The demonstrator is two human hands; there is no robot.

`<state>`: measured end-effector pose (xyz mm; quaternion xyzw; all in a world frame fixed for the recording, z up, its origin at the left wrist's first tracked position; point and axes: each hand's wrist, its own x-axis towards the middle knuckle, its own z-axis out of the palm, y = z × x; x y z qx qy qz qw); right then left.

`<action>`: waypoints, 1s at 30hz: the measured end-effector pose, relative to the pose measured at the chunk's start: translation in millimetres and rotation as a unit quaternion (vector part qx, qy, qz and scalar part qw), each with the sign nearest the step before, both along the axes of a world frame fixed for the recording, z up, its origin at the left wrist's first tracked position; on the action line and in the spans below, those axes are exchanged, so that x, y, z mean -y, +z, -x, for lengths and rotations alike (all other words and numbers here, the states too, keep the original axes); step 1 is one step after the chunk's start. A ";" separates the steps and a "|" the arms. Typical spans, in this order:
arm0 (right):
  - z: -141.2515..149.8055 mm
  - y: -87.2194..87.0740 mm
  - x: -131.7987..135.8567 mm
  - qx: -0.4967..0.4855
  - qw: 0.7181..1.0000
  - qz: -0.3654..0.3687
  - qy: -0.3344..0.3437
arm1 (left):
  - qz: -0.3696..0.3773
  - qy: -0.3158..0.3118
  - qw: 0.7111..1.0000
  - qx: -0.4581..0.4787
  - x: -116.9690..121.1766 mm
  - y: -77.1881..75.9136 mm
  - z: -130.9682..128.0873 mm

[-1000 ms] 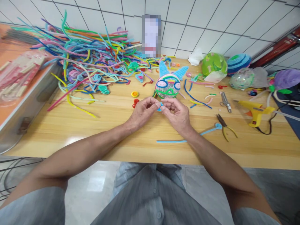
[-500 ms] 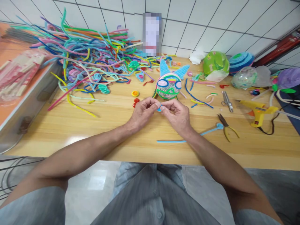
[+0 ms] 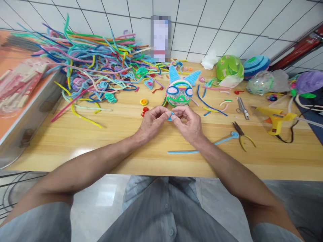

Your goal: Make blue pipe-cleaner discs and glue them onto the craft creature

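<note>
Between the fingertips of both hands is a small blue pipe cleaner piece (image 3: 171, 116), largely covered by the thumbs. My left hand (image 3: 155, 121) pinches it from one side and my right hand (image 3: 188, 122) from the other. Just beyond them stands a round animal head (image 3: 178, 95) with blue pointed ears, ringed eyes and a green-outlined mouth. Red coiled bits (image 3: 144, 111) and a yellow-orange disc (image 3: 143, 102) lie left of my left hand. A light blue pipe cleaner (image 3: 183, 152) runs under my right forearm to a coiled end.
Pliers (image 3: 242, 136), a utility knife (image 3: 242, 108) and a yellow glue gun (image 3: 275, 117) lie to the right. A tangled heap of pipe cleaners (image 3: 93, 57) fills the back left. A phone (image 3: 160, 38) leans on the tiled wall. Wrapped balls (image 3: 229, 70) stand at the back right.
The whole view has shifted slightly. Both hands stay together on the blue piece, with the right fingers lifted a little apart from the left and a bit more blue showing.
</note>
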<state>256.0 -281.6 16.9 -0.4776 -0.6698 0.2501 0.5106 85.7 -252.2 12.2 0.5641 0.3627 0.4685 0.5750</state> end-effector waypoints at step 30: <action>-2.8 -7.1 -1.0 -0.060 0.996 0.070 0.008 | -0.005 -0.023 1.000 -0.006 -1.1 2.0 5.6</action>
